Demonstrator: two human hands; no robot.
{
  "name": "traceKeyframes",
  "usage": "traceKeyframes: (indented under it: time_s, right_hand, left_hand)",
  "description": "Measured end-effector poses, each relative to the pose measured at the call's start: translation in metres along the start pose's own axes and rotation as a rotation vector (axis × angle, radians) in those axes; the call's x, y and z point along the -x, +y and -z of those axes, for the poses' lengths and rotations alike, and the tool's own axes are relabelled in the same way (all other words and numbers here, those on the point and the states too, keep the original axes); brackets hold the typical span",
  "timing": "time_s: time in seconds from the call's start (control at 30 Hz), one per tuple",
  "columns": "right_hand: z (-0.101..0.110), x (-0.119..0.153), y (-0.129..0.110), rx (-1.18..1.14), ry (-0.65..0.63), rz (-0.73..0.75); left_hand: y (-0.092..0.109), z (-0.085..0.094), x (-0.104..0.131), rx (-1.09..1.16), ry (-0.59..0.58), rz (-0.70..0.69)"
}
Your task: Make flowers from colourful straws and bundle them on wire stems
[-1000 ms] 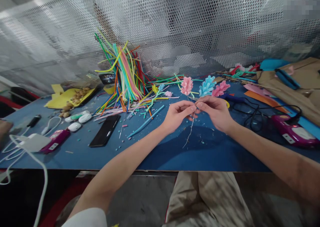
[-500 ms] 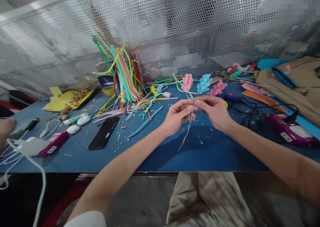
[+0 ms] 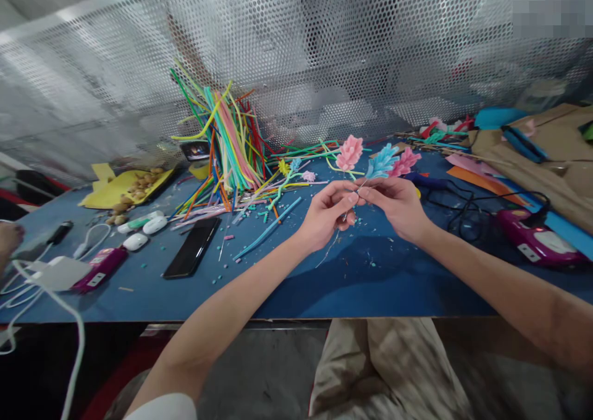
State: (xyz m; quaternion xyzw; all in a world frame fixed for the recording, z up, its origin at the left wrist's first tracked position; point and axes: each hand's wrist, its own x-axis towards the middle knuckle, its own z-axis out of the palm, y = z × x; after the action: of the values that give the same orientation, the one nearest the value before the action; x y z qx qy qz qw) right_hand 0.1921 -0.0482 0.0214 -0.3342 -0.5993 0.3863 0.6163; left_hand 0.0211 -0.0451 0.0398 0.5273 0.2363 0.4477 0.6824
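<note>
Above the blue table, my left hand (image 3: 330, 213) and my right hand (image 3: 395, 202) meet, both pinching thin wire stems where they cross. A pink pipe-cleaner flower (image 3: 349, 153) stands up over the left fingers. The blue pipe-cleaner flower (image 3: 382, 162) tilts to the right, just above my right fingers. Below the left hand, the loose wire ends (image 3: 328, 251) hang down to the left. A second pink flower (image 3: 406, 162) shows behind my right hand, partly overlapped by the blue one. Which fingertips hold which stem I cannot make out.
A bundle of colored pipe cleaners (image 3: 234, 142) stands at the back left. Nearer lie a black phone (image 3: 193, 247) and a blue pipe cleaner (image 3: 267, 228). A purple device with a black cable (image 3: 542, 238) sits at right. Another person's hand (image 3: 9, 238) is at far left.
The blue flower has tipped down and to the right, now overlapping the pink flower behind it. The hanging wire ends have swung left. Both hands stay nearly in place.
</note>
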Motion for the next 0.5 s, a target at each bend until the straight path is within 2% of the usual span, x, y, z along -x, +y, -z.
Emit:
traceKeyframes:
  time_s: [0.1,0.2,0.33,0.4,0.5]
  right_hand:
    - [0.008,-0.006,0.002,0.163,0.097,0.131]
    - [0.023,-0.014,0.0,0.441,0.235,0.38]
    - [0.043,-0.019,-0.011,0.758,0.196,0.679]
    - [0.048,-0.019,-0.015,0.81,0.153,0.717]
    - [0.053,-0.018,-0.015,0.847,0.111,0.674]
  left_hand:
    - [0.003,0.005,-0.003,0.042,0.031,-0.016]
    - [0.005,0.011,-0.007,0.085,0.077,-0.005]
    - [0.002,0.013,-0.009,0.115,0.093,0.0]
    - [0.001,0.012,-0.008,0.125,0.092,-0.006]
    - [-0.001,0.008,-0.006,0.145,0.092,-0.013]
